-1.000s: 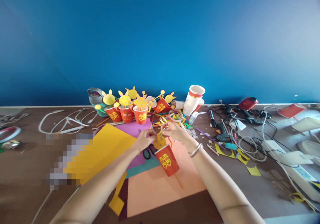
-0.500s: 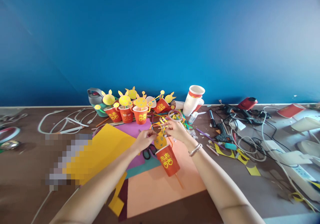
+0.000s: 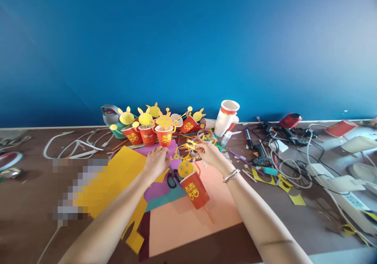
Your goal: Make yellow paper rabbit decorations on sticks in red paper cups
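The right hand (image 3: 208,153) pinches what seems a yellow paper strip (image 3: 192,143); whether the left hand (image 3: 157,160) grips anything is hidden. This strip-handling step calls next for gentleness.

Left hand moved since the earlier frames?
Yes: judged against the peach sheet, the left hand has shifted left, away from the yellow face by the red cup.

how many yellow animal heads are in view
6: left head, middle head and right head above the front red cups, back head behind them, side head by the far tipped cup, near head at the nearest cup. More may be hidden.
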Available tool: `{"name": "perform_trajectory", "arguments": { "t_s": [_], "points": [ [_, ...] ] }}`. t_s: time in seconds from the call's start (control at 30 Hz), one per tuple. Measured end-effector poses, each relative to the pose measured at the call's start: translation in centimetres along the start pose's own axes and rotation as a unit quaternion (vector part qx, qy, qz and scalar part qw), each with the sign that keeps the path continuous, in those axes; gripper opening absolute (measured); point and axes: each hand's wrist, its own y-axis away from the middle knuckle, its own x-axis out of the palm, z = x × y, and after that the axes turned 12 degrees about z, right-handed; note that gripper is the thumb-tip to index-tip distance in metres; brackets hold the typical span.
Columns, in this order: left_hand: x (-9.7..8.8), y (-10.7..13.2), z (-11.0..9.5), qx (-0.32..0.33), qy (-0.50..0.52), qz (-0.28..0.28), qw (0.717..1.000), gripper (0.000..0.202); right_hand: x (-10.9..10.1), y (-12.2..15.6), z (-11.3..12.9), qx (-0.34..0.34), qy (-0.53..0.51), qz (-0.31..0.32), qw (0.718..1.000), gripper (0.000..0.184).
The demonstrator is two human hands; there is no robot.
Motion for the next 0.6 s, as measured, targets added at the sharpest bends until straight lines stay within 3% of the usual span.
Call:
{"name": "perform_trajectory", "arguments": {
  "t_s": [0.13, 0.4, 0.5, 0.6],
  "points": [
    [0.2, 0.3, -0.8, -0.038, 0.012, 0.023, 0.999, 0.035, -0.5, 0.4, 0.4, 0.000, 0.004, -0.013, 1.000, 0.027],
    [1.4, -0.5, -0.8, -0.023, 0.137, -0.064, 0.988, 0.052, -0.4, 1.1, 2.4, -0.041, -0.059, -0.043, 0.996, 0.023],
    [0.4, -0.7, -0.4, -0.024, 0.253, -0.105, 0.962, 0.050, 0.1, 1.0, 3.2, -0.078, -0.158, -0.025, 0.984, 0.023],
    [-1.4, -0.4, -0.6, 0.016, 0.399, -0.096, 0.912, 0.045, 0.9, 1.0, 3.9, -0.134, -0.290, 0.033, 0.947, 0.023]
  ]
}}
